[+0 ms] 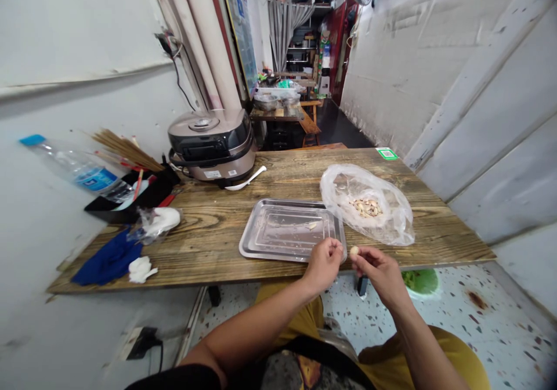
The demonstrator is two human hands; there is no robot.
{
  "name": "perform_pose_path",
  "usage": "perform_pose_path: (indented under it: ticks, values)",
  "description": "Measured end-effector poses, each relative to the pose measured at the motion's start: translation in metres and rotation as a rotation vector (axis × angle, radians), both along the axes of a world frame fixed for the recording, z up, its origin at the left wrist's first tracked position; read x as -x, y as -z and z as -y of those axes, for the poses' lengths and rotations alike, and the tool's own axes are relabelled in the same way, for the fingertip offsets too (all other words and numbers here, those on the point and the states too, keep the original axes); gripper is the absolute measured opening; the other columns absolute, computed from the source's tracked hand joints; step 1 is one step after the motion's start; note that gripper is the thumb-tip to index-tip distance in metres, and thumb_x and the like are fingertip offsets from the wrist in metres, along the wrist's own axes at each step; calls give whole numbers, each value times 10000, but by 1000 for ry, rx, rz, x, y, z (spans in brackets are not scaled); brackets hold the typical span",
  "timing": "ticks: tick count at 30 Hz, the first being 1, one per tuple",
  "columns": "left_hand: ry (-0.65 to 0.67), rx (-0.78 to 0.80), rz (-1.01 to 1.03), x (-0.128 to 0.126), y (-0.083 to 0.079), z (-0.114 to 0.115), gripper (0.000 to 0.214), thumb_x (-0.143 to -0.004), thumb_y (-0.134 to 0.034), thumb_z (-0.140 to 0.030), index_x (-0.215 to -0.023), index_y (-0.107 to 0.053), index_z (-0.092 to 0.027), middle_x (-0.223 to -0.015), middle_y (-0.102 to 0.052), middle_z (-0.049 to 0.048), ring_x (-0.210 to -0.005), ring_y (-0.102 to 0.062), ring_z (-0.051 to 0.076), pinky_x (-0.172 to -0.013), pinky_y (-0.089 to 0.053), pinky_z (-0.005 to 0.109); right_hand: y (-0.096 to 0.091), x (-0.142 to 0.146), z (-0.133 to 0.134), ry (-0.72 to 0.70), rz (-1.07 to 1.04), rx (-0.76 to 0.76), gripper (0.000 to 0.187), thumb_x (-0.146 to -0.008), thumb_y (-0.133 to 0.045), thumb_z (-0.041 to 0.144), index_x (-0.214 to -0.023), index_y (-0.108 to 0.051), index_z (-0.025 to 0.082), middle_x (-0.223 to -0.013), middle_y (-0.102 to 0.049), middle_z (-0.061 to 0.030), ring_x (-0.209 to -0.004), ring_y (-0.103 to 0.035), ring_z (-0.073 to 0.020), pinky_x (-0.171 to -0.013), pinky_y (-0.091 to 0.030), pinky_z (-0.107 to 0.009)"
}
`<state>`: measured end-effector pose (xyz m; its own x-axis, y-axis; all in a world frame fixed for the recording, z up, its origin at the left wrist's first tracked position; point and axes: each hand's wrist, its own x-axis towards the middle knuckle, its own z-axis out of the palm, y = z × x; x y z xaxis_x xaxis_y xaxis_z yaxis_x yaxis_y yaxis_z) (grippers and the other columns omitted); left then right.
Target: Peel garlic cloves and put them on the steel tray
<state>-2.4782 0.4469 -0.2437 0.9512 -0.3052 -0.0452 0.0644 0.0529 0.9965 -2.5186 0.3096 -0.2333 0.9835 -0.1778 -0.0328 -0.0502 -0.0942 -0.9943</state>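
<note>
My right hand (378,268) pinches a small pale garlic clove (354,251) at the near edge of the wooden table (226,221). My left hand (324,261) is closed beside it, fingertips pinched at the rim of a steel tray (287,230); whether it holds anything I cannot make out. One peeled piece (312,225) lies in the tray. A clear plastic bag (368,207) with several garlic cloves sits to the right of the tray.
A rice cooker (212,143) and white spoon (247,182) stand at the table's back. On the left are a black holder with sticks (130,190), a water bottle (78,169), a blue cloth (108,259) and white wads. A green bin (420,281) sits on the floor.
</note>
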Motion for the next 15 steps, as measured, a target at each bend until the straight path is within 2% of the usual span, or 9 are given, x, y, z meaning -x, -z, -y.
perform_pose_path:
  ticks: [4,7,10,13,15]
  values:
    - [188,335,-371,1,-6,-1,245,-718,-597,-355,-745,-439,-169,-635,-480,-50,-389,-279,15,-411,-158,188,1,2,5,-37,-11,-87,386,-699,-681,479,-918,-636,164,-689,-641,-37,-561,-570,-149,-518,-481,-272]
    - [208,443,-411,2,-12,-1,261,-642,-665,-271,-788,-487,-148,-690,-533,-30,-387,-301,0,-411,-150,189,3,4,9,-48,10,24,411,-738,-637,490,-980,-628,157,-680,-632,-29,-536,-556,-143,-500,-468,-263]
    - [160,366,-323,2,-12,0,292,-634,-692,-283,-835,-582,-103,-668,-560,-9,-417,-351,13,-423,-202,186,2,7,11,-115,61,312,344,-824,-539,456,-993,-624,168,-629,-612,-16,-541,-557,-148,-524,-461,-257]
    - [128,216,-225,3,-6,2,297,-661,-688,-336,-818,-652,-86,-551,-540,-20,-433,-374,40,-438,-254,190,-3,10,11,-161,125,616,271,-877,-455,393,-980,-608,194,-754,-659,-43,-657,-611,-177,-605,-467,-269]
    - [88,125,-133,5,-2,2,263,-680,-676,-331,-800,-684,-97,-560,-587,1,-469,-439,65,-469,-319,198,-8,12,10,-181,150,789,245,-893,-411,352,-948,-594,198,-818,-667,-59,-713,-623,-195,-635,-455,-279]
